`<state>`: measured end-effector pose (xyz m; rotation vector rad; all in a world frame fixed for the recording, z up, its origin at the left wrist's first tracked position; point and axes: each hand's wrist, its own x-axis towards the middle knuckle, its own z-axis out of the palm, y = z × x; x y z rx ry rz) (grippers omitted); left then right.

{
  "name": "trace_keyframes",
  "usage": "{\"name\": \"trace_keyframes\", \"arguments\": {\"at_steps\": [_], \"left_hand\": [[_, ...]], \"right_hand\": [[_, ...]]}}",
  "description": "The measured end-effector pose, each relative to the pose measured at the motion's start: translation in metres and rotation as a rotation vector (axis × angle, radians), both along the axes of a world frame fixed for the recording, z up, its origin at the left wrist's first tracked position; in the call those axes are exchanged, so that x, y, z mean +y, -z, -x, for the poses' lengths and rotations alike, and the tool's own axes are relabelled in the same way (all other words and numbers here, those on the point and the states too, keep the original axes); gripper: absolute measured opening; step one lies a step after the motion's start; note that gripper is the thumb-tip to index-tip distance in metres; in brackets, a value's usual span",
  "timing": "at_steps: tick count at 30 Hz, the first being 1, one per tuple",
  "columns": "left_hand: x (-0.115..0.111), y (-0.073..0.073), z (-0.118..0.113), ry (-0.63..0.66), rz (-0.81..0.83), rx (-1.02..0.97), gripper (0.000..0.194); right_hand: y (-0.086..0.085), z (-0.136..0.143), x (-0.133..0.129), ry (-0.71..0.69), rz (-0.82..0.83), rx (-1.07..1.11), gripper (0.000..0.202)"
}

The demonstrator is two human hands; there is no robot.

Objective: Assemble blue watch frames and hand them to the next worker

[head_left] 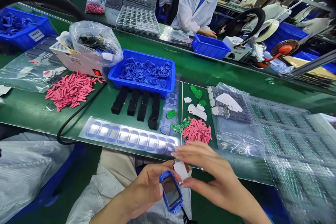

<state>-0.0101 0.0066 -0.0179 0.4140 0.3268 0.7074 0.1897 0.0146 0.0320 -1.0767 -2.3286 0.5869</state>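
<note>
Over my lap, my left hand [147, 187] grips a blue plastic frame [171, 191] with a dark screen set in it, tilted. A dark ribbon or cable [185, 215] hangs from its lower end. My right hand [210, 175] pinches a small white rectangular piece [181, 170] between thumb and fingers, right beside the frame's upper edge. Left fingertips are partly hidden behind the white piece. On the table edge just beyond lies a clear sheet of oval films [126, 136]. A heap of pink strips [197, 131] sits past my right hand.
A blue bin [168, 89] of blue frames stands behind black stacked pieces [154, 112]. Green circuit boards [171, 114] and white pieces [197, 111] lie at centre. Stacked clear trays [296, 147] fill the right. Another pink heap [70, 89] lies left; a person [194, 3] sits opposite.
</note>
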Motion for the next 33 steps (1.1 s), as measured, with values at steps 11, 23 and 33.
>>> {"name": "trace_keyframes", "arguments": {"at_steps": [11,23,33], "left_hand": [[-0.011,-0.001,0.004,-0.034,-0.08,0.111,0.032],[-0.018,0.002,0.0,0.035,-0.053,0.075,0.033],[-0.027,0.008,-0.008,0.0,0.098,0.117,0.037]], "right_hand": [[-0.002,0.018,-0.02,0.03,-0.141,-0.074,0.038],[0.0,0.015,-0.029,0.105,-0.07,0.08,0.024],[0.035,0.025,-0.071,0.416,-0.532,-0.009,0.009]]}}
